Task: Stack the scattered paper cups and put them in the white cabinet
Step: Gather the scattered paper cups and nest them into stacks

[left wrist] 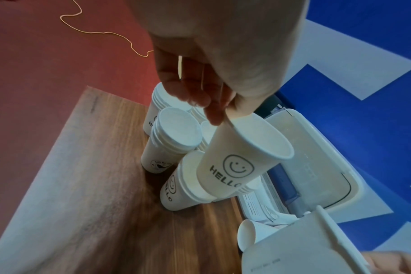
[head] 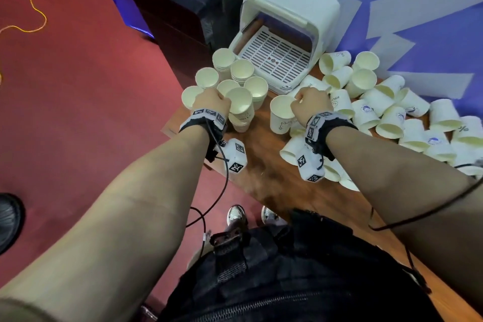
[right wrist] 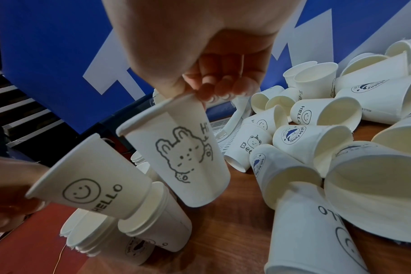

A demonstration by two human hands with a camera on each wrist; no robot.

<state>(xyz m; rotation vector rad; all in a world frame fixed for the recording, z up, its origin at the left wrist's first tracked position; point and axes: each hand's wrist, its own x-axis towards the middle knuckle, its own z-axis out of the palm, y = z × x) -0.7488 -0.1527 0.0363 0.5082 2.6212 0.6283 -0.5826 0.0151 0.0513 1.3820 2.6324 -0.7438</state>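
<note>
My left hand [head: 212, 100] pinches the rim of a white "HELLO" smiley cup [left wrist: 242, 159], whose base sits tilted in the top of a short stack [left wrist: 176, 191] at the table's left corner. My right hand [head: 309, 104] pinches the rim of a bear-print cup [right wrist: 183, 153] and holds it upright above the wood, just right of that stack. Several more stacks [head: 235, 73] stand behind my left hand. Loose cups [head: 392, 117] lie tumbled across the right of the table. The white cabinet [head: 290, 34] stands behind, lid raised, its slotted tray [head: 277, 55] bare.
A black box-shaped unit [head: 188, 5] stands left of the cabinet. A blue-and-white wall panel [head: 431, 8] backs the table. The wooden table [head: 271, 180] ends close to the stacks on the left, over red floor [head: 78, 86] with an orange cord [head: 31, 8].
</note>
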